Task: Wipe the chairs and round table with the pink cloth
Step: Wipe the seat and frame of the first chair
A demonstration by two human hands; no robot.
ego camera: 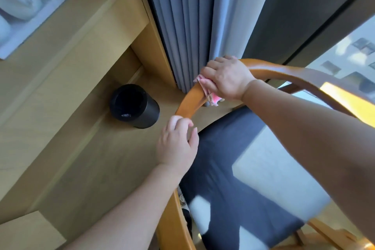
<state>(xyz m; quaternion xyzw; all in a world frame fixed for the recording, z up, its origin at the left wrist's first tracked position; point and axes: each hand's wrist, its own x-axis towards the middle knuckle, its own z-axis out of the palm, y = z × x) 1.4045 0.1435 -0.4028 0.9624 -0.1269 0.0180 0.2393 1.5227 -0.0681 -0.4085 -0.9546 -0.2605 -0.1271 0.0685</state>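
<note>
A wooden chair with a curved orange-brown back rail (284,70) and a dark blue seat cushion (233,160) stands below me. My right hand (225,77) grips the pink cloth (211,95) wrapped over the rail near its left bend; only crumpled edges of the cloth show under the palm. My left hand (178,144) holds the lower end of the same rail, its fingers curled round the wood. The round table is out of view.
A black cylindrical bin (134,106) stands on the wooden floor left of the chair. Grey-blue curtains (182,16) hang right behind the rail. A light wooden cabinet (71,32) rises on the left, and a sunlit window (349,61) is at the right.
</note>
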